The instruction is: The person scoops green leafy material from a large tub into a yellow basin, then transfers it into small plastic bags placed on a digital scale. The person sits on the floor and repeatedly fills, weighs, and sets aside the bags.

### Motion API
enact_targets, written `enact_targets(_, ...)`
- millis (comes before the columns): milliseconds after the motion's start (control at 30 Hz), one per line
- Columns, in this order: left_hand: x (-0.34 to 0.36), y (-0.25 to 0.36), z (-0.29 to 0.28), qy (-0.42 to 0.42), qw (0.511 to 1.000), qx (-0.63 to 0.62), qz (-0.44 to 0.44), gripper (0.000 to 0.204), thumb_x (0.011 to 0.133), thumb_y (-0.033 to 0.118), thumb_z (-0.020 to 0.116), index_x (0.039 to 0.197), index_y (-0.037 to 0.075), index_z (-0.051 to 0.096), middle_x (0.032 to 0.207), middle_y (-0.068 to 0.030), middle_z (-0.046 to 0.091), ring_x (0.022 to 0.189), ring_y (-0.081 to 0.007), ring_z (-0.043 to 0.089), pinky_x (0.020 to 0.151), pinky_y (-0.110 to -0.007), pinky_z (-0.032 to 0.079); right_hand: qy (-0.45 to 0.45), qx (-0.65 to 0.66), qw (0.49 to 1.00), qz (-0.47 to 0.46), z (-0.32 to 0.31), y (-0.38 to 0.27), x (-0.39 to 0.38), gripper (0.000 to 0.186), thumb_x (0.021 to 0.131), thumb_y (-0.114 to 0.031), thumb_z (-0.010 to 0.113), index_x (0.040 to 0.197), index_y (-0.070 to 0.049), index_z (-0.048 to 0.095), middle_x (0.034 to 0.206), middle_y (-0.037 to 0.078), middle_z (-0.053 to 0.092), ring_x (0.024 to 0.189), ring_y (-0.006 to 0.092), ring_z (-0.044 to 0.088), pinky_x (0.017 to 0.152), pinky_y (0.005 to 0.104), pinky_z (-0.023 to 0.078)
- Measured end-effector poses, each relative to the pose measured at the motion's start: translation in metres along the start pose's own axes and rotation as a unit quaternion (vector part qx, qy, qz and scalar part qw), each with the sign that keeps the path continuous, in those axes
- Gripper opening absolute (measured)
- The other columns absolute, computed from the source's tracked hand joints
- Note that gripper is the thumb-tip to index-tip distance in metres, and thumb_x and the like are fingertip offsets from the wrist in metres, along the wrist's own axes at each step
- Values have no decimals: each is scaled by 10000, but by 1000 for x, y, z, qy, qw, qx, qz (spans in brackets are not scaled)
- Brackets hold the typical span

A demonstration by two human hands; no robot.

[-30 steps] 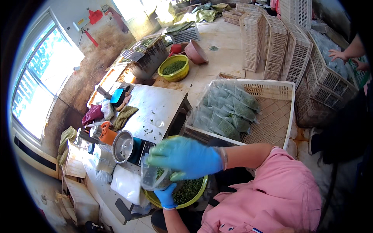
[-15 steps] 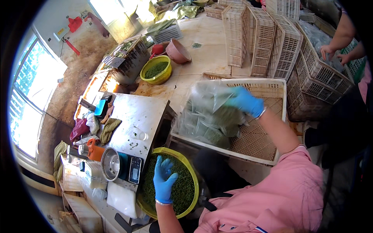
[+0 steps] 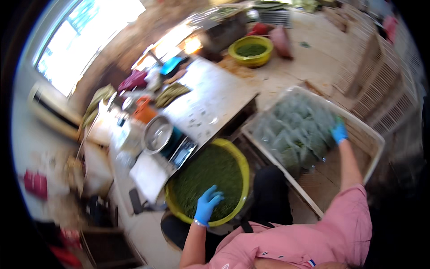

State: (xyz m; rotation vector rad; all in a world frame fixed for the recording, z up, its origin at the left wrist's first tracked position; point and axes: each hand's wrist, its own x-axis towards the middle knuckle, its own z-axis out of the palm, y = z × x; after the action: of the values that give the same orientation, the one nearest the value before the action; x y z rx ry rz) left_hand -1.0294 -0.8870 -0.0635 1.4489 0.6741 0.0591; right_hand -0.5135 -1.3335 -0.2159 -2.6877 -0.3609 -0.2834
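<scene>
My left hand [image 3: 208, 205], in a blue glove, hovers over the near rim of a large yellow tub [image 3: 246, 172] filled with finely chopped green leaves [image 3: 204, 181]. Its fingers are apart with nothing in them. Out to the right, my blue-gloved right hand [image 3: 340, 132] reaches into a white plastic crate [image 3: 374, 139]. It touches the edge of several clear plastic bags [image 3: 298, 125] of green leaves, which cover the crate's left part. Motion blurs its fingertips, so whether they grip a bag does not show.
Left of the tub, a metal table [image 3: 210, 87] bears a digital scale [image 3: 182, 152] with a steel bowl [image 3: 158, 133], an orange jug [image 3: 143, 110], cloths and white plastic bags [image 3: 148, 175]. A smaller yellow basin [image 3: 251, 50] sits on the floor beyond. Stacked crates [image 3: 385, 80] stand at the far right.
My right hand has lowered from holding a bag up over the crate to the right side of the bags, which now lie flatter. The whole view has swung round; my left hand stays above the tub.
</scene>
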Motion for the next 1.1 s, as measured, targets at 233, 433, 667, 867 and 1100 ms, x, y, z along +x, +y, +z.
enact_targets(233,-21,-23,-31,102,993,-49,-41,514,858,103,639,1326,-10,461,1115,-138,641,965,-185,632,841,-292,503,22,-121,992,-23,19,-2,-6,896,721,-361,728,1396,49,306,1404,259,381,1290,385,383,1073,402,312)
enact_targets(433,-36,-66,-71,300,940,92,136,421,830,53,641,1240,5,556,1093,-122,655,962,-178,636,853,-301,500,-32,22,999,-16,-75,-137,-3,578,806,-219,634,1293,44,466,1285,244,512,1187,372,493,1025,391,370)
enact_targets(667,-27,-15,-164,469,707,477,231,434,798,181,640,1207,48,580,1217,-197,566,1166,-365,503,998,-467,378,-43,274,885,-374,-99,-421,-160,365,788,-54,611,1151,-19,601,1145,168,609,1051,315,576,944,371,443)
enact_targets(867,7,-21,-248,434,654,620,2,435,817,289,599,1211,104,586,1273,-182,520,1168,-314,493,1020,-528,305,-153,324,825,-436,-71,-513,-252,329,765,-75,639,1094,-77,631,1033,125,651,937,304,613,828,372,499)
enact_targets(1100,7,4,-258,326,698,636,-45,347,783,308,616,1080,130,646,1086,-142,601,1026,-296,551,883,-495,382,-222,273,817,-456,-54,-514,-293,271,782,-133,630,1050,-92,644,959,114,666,851,302,625,732,393,513)
